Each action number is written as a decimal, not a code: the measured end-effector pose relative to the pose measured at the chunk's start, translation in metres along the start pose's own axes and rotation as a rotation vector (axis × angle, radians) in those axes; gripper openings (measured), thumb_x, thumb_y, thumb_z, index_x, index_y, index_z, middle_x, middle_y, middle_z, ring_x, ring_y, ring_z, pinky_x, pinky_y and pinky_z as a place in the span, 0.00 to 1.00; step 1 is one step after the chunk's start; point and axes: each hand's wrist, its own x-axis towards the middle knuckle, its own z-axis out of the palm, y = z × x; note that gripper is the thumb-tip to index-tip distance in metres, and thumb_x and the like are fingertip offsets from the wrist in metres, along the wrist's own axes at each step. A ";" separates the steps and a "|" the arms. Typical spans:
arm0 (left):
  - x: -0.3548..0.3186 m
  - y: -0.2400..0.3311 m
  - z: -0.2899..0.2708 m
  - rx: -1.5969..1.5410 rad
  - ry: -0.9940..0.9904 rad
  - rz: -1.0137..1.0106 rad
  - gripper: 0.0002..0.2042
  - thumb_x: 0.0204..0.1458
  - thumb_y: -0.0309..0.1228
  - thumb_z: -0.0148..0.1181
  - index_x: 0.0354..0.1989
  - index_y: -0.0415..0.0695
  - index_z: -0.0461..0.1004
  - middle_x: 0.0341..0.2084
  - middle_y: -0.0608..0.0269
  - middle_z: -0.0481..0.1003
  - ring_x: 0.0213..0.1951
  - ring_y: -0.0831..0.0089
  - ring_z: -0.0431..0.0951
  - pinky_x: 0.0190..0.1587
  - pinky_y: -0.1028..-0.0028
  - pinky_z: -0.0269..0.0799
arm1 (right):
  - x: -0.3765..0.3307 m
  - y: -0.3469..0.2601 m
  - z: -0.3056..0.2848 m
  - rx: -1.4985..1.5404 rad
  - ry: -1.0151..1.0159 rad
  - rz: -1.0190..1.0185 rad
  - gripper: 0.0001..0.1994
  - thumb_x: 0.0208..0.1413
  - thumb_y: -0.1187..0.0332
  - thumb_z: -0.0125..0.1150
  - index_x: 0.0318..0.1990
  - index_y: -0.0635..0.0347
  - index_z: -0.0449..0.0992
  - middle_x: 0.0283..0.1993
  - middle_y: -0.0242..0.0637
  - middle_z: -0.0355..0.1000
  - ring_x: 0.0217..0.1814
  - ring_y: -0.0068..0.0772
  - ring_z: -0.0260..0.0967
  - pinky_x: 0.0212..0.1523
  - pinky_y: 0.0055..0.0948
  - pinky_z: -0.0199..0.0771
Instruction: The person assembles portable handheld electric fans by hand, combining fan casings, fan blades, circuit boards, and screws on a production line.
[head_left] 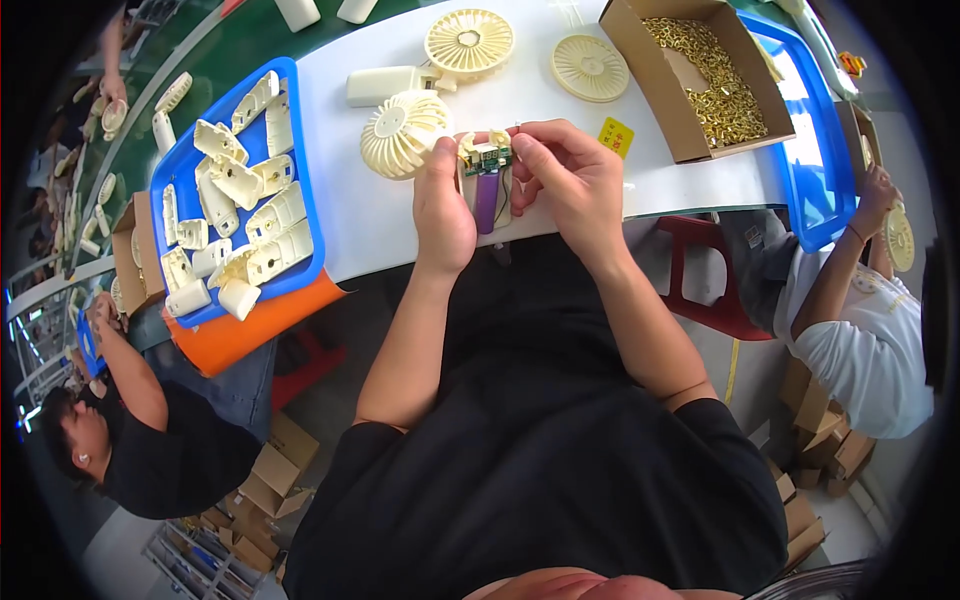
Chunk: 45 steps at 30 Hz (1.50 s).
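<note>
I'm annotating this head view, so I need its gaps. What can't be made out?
Head view:
Whatever lies behind the purple cylinder: hidden by it.
What, if anything, the right hand pinches: too small.
Far end of a cream part: cut by the top edge.
Shapes of single gold pieces: too small.

at centre, between left hand [446,215] and right hand [577,185], a board [488,160] sits above a battery [487,205]. at left, a tray [312,190] holds shells [236,183]. at top centre, an upper fan [469,42] lies beyond a lower fan [405,134], a grille [590,68] to their right. at upper right, a box [737,142] holds clips [728,112].
</note>
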 end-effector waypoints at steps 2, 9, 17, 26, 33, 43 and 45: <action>-0.001 0.000 0.002 0.028 0.004 -0.001 0.29 0.71 0.46 0.26 0.53 0.34 0.71 0.33 0.47 0.78 0.25 0.62 0.77 0.30 0.63 0.76 | 0.001 -0.001 -0.003 0.004 -0.025 0.007 0.08 0.66 0.71 0.62 0.44 0.69 0.80 0.30 0.33 0.75 0.26 0.18 0.68 0.26 0.18 0.69; -0.004 0.003 0.009 0.076 -0.007 0.021 0.27 0.71 0.47 0.32 0.49 0.34 0.73 0.30 0.53 0.79 0.24 0.68 0.78 0.29 0.70 0.76 | 0.003 -0.002 -0.010 0.154 -0.008 0.144 0.09 0.65 0.69 0.64 0.45 0.67 0.82 0.31 0.32 0.75 0.24 0.15 0.64 0.22 0.16 0.60; -0.002 0.005 0.005 0.032 -0.015 -0.022 0.28 0.71 0.46 0.27 0.50 0.35 0.72 0.34 0.48 0.79 0.26 0.63 0.77 0.31 0.64 0.76 | -0.001 -0.003 -0.006 0.144 -0.022 0.098 0.09 0.66 0.68 0.62 0.44 0.65 0.80 0.30 0.33 0.75 0.23 0.15 0.64 0.21 0.15 0.58; -0.004 0.002 0.010 0.015 0.071 0.038 0.29 0.71 0.46 0.27 0.50 0.35 0.73 0.40 0.49 0.80 0.27 0.63 0.77 0.32 0.64 0.78 | -0.014 -0.005 -0.008 0.082 -0.101 0.162 0.09 0.65 0.68 0.62 0.38 0.66 0.79 0.28 0.30 0.75 0.19 0.11 0.61 0.18 0.14 0.57; -0.004 -0.001 0.012 0.023 0.093 0.145 0.28 0.70 0.45 0.29 0.48 0.31 0.71 0.34 0.47 0.80 0.25 0.65 0.79 0.29 0.66 0.78 | -0.015 -0.009 -0.011 0.064 -0.122 0.204 0.08 0.67 0.68 0.60 0.41 0.66 0.78 0.28 0.31 0.74 0.21 0.12 0.61 0.18 0.16 0.56; -0.005 -0.005 0.004 -0.003 0.059 0.097 0.30 0.70 0.47 0.26 0.51 0.34 0.73 0.39 0.47 0.80 0.32 0.60 0.80 0.30 0.61 0.78 | -0.018 -0.012 -0.006 0.164 -0.039 0.133 0.07 0.67 0.69 0.59 0.42 0.65 0.78 0.30 0.32 0.74 0.24 0.12 0.62 0.17 0.15 0.58; -0.005 -0.007 -0.001 -0.014 0.019 0.097 0.30 0.70 0.47 0.26 0.51 0.34 0.73 0.39 0.46 0.80 0.33 0.60 0.80 0.30 0.61 0.78 | -0.019 -0.008 -0.008 0.192 -0.075 0.184 0.07 0.67 0.69 0.59 0.41 0.65 0.78 0.30 0.33 0.75 0.23 0.12 0.62 0.17 0.15 0.58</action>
